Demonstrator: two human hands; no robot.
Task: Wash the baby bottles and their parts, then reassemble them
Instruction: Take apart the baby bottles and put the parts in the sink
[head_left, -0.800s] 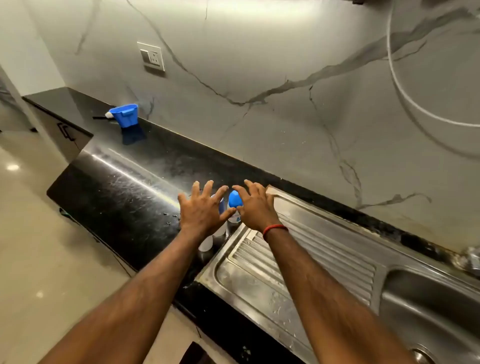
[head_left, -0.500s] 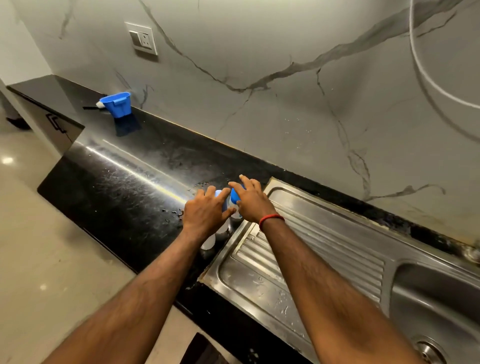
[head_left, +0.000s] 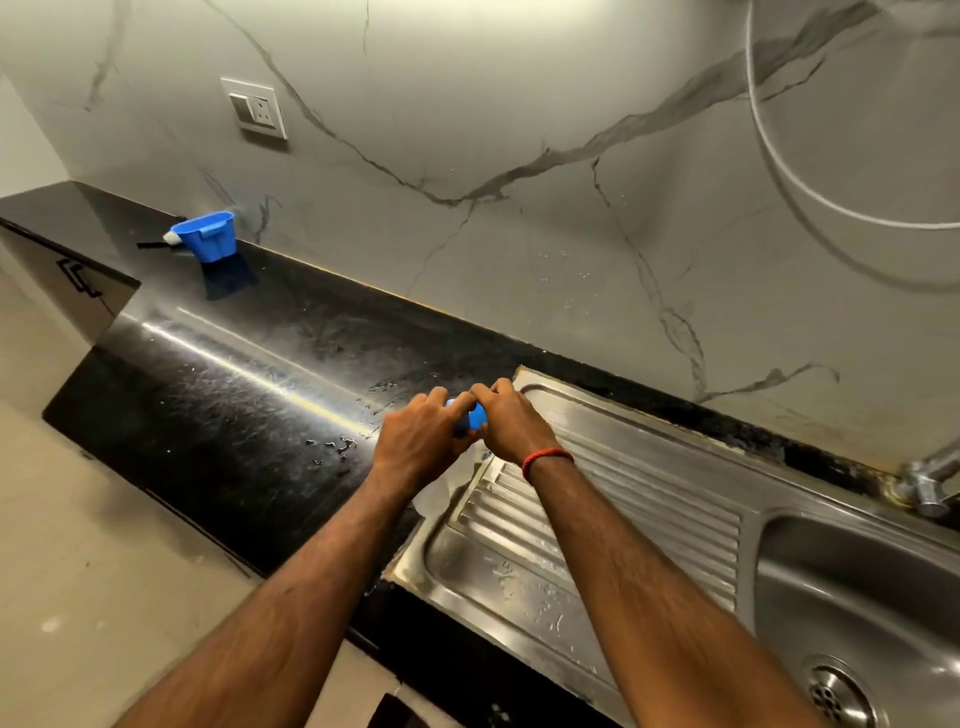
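Left hand (head_left: 421, 441), right hand (head_left: 506, 423) curled, touching.

- Black stone surface (head_left: 218, 415), glossy, with water drops (head_left: 337, 447) near its middle.
- Blue plastic tub (head_left: 208, 236) at the surface's back edge, towards the far left corner; a brush (head_left: 156, 242) with a black handle lies just behind it.
- Steel sink set into the surface's right end: ribbed draining board (head_left: 623, 499), basin (head_left: 857, 597), drain (head_left: 836, 693).
- Tap (head_left: 930, 480) at the back edge, behind the basin.
- Marbled wall (head_left: 519, 104) with a switch socket (head_left: 257, 110) and a looping white hose (head_left: 769, 156).
- Pale floor (head_left: 78, 571).
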